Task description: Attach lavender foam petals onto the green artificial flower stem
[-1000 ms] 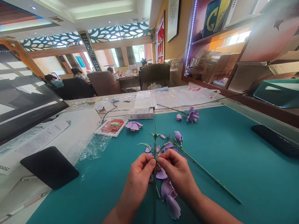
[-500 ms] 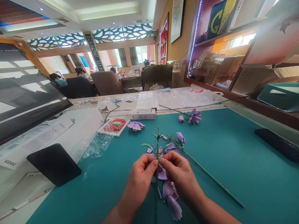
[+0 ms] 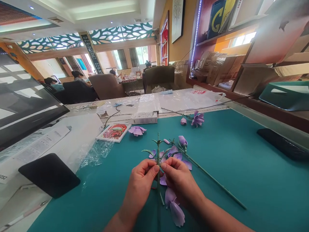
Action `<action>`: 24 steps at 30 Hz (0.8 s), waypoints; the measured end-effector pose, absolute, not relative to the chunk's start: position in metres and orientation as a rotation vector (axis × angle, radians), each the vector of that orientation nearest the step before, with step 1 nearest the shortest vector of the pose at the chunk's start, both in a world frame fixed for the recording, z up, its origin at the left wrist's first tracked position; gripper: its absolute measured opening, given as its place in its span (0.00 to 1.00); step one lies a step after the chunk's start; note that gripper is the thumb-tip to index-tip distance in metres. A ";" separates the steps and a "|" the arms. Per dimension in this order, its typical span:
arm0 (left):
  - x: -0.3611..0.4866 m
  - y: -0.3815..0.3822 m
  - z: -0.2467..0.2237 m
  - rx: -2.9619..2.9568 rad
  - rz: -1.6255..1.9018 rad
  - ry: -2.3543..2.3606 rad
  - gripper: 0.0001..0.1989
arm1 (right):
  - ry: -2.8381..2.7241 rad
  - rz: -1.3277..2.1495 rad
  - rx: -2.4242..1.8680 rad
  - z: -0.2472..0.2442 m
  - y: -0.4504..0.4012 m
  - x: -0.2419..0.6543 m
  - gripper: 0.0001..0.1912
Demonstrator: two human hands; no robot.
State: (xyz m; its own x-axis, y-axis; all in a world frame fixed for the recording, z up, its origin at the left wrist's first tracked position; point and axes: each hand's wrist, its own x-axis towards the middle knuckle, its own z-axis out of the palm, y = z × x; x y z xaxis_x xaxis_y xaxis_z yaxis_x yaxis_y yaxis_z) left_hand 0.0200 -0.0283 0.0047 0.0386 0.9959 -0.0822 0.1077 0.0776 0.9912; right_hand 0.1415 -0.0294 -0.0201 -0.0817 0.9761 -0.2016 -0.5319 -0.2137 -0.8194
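Note:
My left hand pinches a green artificial flower stem between thumb and fingers, holding it upright over the mat. My right hand closes its thumb and fingertips on the same stem from the right, at the same height; the exact spot of its pinch is hidden. Thin green leaves spread from the stem above my fingers. Behind and below my hands lie loose purple petals. A second stem with a purple bud lies slantwise to the right of my hands.
A teal mat covers the desk. Farther off are a purple bloom, another flower stem, a framed picture and a white box. Crumpled plastic and a black pad lie left, a black case right.
The whole view has shifted, so things appear farther left. Both hands stay at the same place on the stem, with only slight finger movement.

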 end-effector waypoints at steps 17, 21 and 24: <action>0.019 -0.029 0.002 1.375 1.084 1.302 0.10 | -0.655 1.607 -0.877 -0.015 -0.031 0.143 0.19; 0.020 -0.030 0.001 1.387 1.082 1.328 0.11 | -0.683 1.584 -0.936 -0.015 -0.032 0.142 0.18; 0.021 -0.032 0.000 1.370 1.082 1.351 0.11 | -0.676 1.586 -0.939 -0.015 -0.032 0.141 0.18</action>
State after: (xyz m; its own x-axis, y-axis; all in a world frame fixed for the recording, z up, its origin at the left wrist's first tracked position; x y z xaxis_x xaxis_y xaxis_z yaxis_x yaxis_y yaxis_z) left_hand 0.0213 -0.0322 -0.0005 0.0194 0.9998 -0.0067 0.2116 0.0025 0.9774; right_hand 0.1409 -0.0323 -0.0148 -0.0657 0.9741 -0.2161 -0.5188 -0.2184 -0.8265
